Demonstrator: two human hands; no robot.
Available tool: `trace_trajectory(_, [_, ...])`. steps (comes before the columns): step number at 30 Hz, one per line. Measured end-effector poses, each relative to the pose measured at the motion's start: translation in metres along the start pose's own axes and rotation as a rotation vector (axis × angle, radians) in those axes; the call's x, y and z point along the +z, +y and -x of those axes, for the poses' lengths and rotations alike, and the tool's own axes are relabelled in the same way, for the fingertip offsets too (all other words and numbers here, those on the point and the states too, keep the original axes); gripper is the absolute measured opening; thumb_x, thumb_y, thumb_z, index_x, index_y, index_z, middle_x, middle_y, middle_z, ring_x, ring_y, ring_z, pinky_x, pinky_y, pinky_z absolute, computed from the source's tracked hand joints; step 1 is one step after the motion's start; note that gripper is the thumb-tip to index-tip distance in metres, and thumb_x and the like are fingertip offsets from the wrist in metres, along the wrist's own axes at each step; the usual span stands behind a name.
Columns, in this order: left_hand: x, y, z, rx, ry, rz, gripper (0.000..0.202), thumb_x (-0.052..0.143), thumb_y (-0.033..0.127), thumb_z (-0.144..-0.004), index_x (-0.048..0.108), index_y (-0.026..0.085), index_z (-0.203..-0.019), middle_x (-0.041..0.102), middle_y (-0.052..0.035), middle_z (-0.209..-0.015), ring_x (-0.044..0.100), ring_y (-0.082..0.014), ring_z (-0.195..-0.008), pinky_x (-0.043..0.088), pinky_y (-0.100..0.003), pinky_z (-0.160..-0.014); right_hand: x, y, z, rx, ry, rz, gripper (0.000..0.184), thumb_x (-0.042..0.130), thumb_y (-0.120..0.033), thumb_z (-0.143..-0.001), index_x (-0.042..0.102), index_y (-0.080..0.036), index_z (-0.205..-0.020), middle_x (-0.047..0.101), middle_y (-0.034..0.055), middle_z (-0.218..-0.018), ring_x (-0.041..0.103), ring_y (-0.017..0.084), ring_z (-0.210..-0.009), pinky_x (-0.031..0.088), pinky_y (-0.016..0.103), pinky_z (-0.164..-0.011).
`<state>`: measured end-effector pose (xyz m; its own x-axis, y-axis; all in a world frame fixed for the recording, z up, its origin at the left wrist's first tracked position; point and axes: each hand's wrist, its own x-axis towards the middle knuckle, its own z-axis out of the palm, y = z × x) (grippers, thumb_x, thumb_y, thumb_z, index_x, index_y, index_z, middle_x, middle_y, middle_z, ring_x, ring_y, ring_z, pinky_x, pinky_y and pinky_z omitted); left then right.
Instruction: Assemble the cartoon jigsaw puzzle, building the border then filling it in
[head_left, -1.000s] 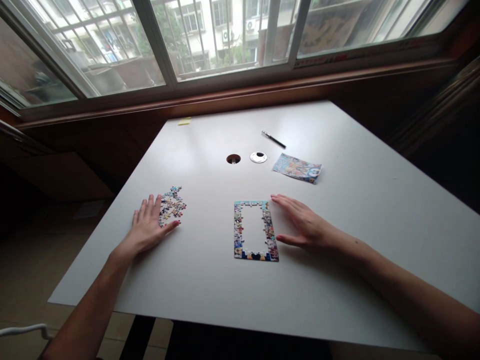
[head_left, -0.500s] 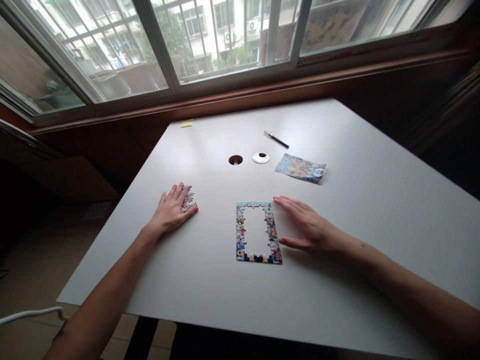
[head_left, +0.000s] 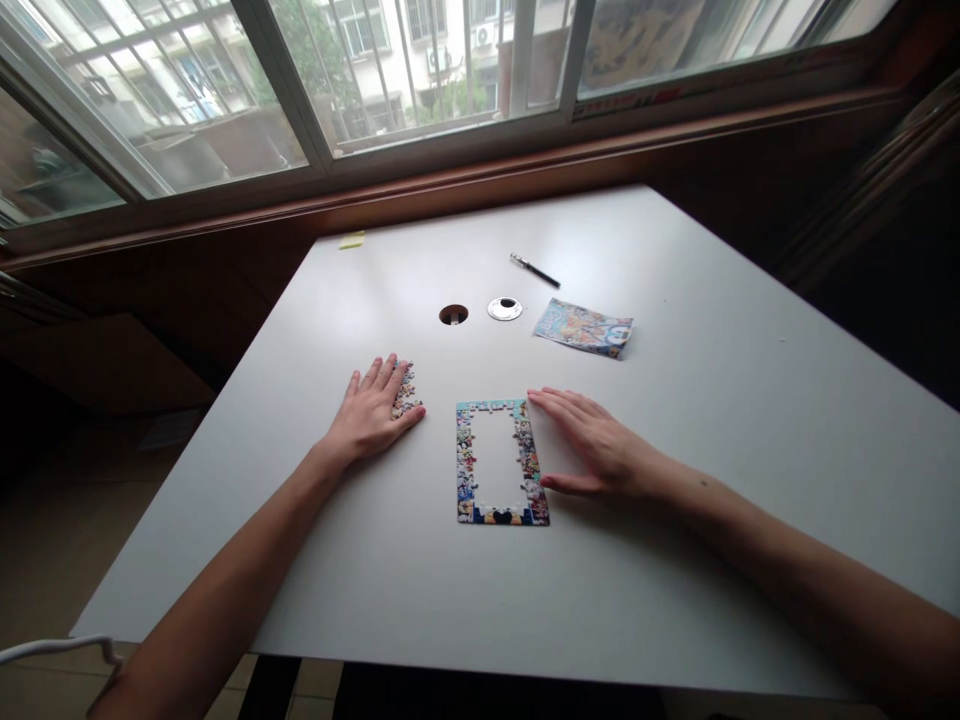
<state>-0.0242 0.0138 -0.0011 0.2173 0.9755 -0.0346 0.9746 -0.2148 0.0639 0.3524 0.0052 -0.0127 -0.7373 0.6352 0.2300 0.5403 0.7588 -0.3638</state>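
Note:
On the white table (head_left: 360, 560) lies a rectangular jigsaw puzzle border (head_left: 465, 460), its middle showing bare tabletop. My right hand (head_left: 600, 445) rests along the border's right side, thumb and fingers apart, fingertips at its upper right corner and thumb by its right edge. To the left, my left hand (head_left: 375, 408) lies flat with fingers spread over a cluster of jigsaw puzzle pieces (head_left: 407, 390). Part of that cluster is hidden under the palm and fingers.
A creased picture sheet (head_left: 583, 328) lies beyond my right hand, with a black pen (head_left: 535, 270) behind it. A round cable hole (head_left: 453, 315) and its silver cover (head_left: 505, 308) are mid-table. Yellow tape (head_left: 352, 240) marks the far left corner, below a barred window (head_left: 420, 70).
My left hand has slid right across the table with the puzzle pieces beneath it, closer to the border. The right hand keeps its place beside the border. The whole view has shifted slightly.

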Motion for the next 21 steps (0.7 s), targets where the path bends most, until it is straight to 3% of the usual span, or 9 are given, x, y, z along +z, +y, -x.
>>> trace_trajectory(8, [0.003,0.032,-0.026,0.081,0.007,0.04,0.086,0.03,0.075,-0.093,0.014,0.025,-0.161,0.007,-0.0055,-0.169,0.006,-0.031,-0.157,0.006,-0.056,-0.125,0.001,0.0,0.001,0.012,-0.021,0.012,0.099,0.064,-0.063,-0.085,0.016,-0.02,-0.16,0.039,0.0154,-0.159,0.031,0.034,-0.149,0.031,0.054,-0.121])
trace_trajectory(14, [0.004,0.034,-0.032,0.104,0.008,0.044,0.084,0.029,0.073,-0.094,0.015,0.024,-0.161,0.007,-0.0063,-0.169,0.007,-0.0296,-0.157,0.006,-0.055,-0.126,-0.002,-0.007,-0.001,-0.011,-0.06,0.035,0.094,0.062,-0.067,-0.084,0.023,-0.026,-0.159,0.039,0.0108,-0.16,0.031,0.034,-0.149,0.025,0.058,-0.122])
trace_trajectory(21, [0.006,0.032,-0.029,0.11,0.03,0.041,0.083,0.029,0.071,-0.095,0.017,0.021,-0.161,0.01,-0.0065,-0.169,0.009,-0.0298,-0.157,0.009,-0.053,-0.126,-0.004,-0.027,-0.003,-0.017,-0.119,0.049,0.095,0.06,-0.072,-0.082,0.03,-0.022,-0.156,0.039,0.0123,-0.159,0.03,0.034,-0.149,0.022,0.057,-0.123])
